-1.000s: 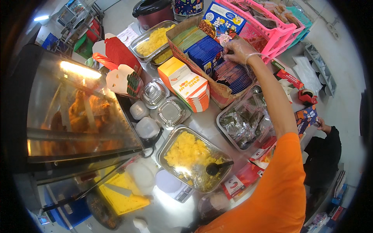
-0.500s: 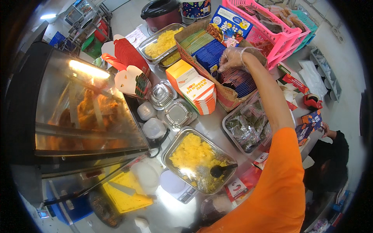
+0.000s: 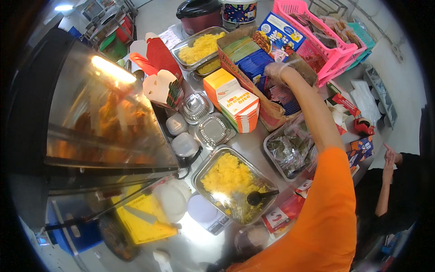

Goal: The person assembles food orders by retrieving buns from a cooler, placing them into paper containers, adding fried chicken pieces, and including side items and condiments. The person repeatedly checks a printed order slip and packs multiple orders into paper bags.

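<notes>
My right hand, in a clear plastic glove, reaches into an open cardboard box. The box is packed with rows of flat sachets: green ones, blue ones and dark purple-blue ones. The hand sits over the line between the blue and the dark rows. Its fingers look curled downward, and their tips are lost among the sachets, so whatever they grip is hidden. The orange sleeve of that arm crosses the lower right. My left hand is out of sight.
Below the box lie a metal tray of yellow rice with a black scoop and a tub of bagged greens. A lit glass display case fills the left. A knife rests on a yellow board. Another person's hands show at right.
The whole view has shifted, so things sit a little further right. My right hand stays in the sachet box, its fingers now less visible. The other person's hands have come together, off the carton.
</notes>
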The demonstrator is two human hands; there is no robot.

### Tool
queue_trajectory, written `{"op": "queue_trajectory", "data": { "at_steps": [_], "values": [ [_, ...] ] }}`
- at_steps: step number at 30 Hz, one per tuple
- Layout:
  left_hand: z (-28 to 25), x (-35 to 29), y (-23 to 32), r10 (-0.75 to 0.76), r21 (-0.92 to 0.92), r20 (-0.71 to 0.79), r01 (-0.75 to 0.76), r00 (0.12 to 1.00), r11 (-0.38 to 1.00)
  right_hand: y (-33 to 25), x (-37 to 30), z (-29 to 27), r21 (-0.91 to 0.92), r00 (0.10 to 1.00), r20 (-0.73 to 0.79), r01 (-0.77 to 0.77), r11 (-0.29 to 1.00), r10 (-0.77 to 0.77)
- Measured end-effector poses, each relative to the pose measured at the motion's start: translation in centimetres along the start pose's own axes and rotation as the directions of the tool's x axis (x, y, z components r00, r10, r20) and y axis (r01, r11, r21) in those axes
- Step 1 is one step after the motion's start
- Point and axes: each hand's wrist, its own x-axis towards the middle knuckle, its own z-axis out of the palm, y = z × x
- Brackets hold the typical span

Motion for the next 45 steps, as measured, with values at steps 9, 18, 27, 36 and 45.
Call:
{"op": "queue_trajectory", "data": {
  "at_steps": [9,18,27,36,45],
  "values": [
    [-6.8,6.8,16.2,0.28,-0.475,-0.076,-0.281,0.957,0.834,-9.5,-25.8,-13.2,0.589,0.433,-0.694,-0.118,0.799,0.575],
    [-9.2,7.6,32.8,0.651,-0.972,-0.045,-0.183,0.758,0.146,-43.5,-43.3,-2.2,0.873,0.713,-0.463,0.469,0.132,0.527],
    [-5.4,11.0,-1.9,0.661,-0.297,-0.293,-0.723,0.691,0.624,-61.0,-48.6,1.7,0.763,0.559,-0.508,0.645,-0.042,-0.656],
    [-11.7,14.9,-35.4,0.375,-0.028,0.162,-0.376,0.913,0.926,-82.5,-44.4,7.1,0.966,0.837,0.173,-0.041,0.256,-0.519],
    [-16.4,24.8,-20.1,0.51,-0.47,0.277,-0.348,0.814,0.811,-80.5,-41.6,19.0,0.99,0.995,0.09,-0.095,0.102,0.049]
  ]
}}
